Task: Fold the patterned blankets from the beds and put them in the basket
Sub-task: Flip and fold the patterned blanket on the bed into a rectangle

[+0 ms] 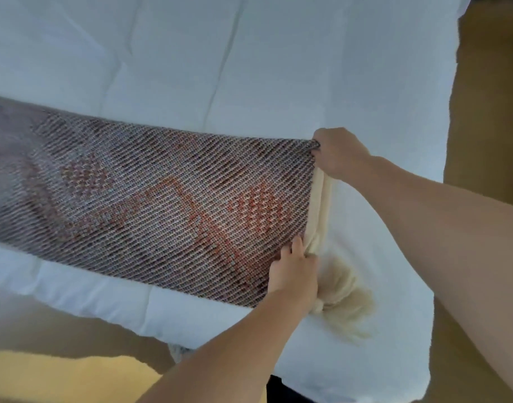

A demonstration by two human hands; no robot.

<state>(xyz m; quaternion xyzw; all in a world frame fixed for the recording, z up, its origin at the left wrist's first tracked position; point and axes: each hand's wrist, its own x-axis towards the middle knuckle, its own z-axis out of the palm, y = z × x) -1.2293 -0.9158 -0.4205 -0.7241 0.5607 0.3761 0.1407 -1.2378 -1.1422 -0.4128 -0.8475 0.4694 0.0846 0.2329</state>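
A patterned blanket (162, 193), woven in brown and grey with orange-red motifs, lies as a long band across the white bed (220, 68). Its right end shows a cream lining and a cream tassel fringe (342, 301). My right hand (336, 152) is closed on the far right corner of the blanket. My left hand (293, 274) grips the near right corner, its fingers on the patterned side and the fringe spilling out beside it. The blanket's left end is blurred and runs out of view.
The white duvet covers most of the view, with its near edge (104, 309) hanging over the bed side. Tan floor (60, 373) shows at the lower left, and brown floor (488, 82) runs along the right of the bed.
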